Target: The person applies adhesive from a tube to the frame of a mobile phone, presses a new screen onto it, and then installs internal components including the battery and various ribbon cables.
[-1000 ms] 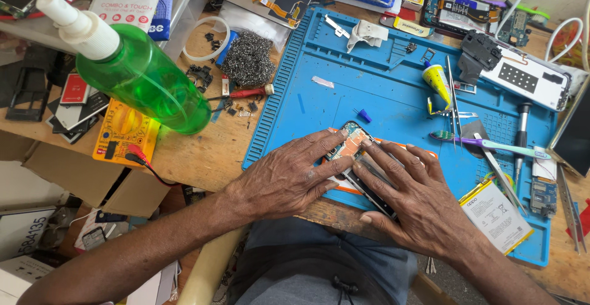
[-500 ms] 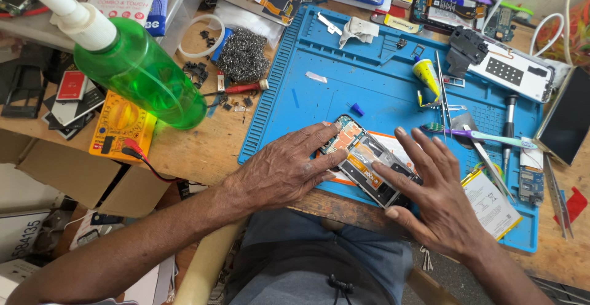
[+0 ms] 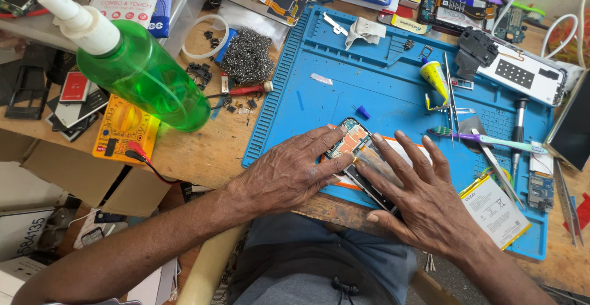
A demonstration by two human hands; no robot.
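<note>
- Opened phone (image 3: pixel 356 151) lies on near edge of blue ribbed mat (image 3: pixel 381 90), mostly hidden under both hands; only the circuit-board end w/ orange-brown parts and a dark frame strip show. What's under the palms: can't tell.
- Left hand (image 3: pixel 289 173) flat, fingers together, pressing phone's left side. Right hand (image 3: pixel 421 197) flat, fingers spread, over phone's right half. Neither pinches anything.
- Both forearms cut off at frame bottom.
- Green clear spray bottle (image 3: pixel 138 74) stands far left, close to the lens, covering part of the wooden bench behind; yellow multimeter (image 3: pixel 123 130) just near it, partly covered.
- Mat's middle, far of the hands, mostly bare; right side crowded: toothbrush (image 3: pixel 491 140), tweezers (image 3: pixel 452 99), yellow glue tube (image 3: pixel 435 78), flat battery (image 3: pixel 495 210) just beside right hand.
- Steel wool wad (image 3: pixel 247 56) off mat's left edge, rough, grey.
</note>
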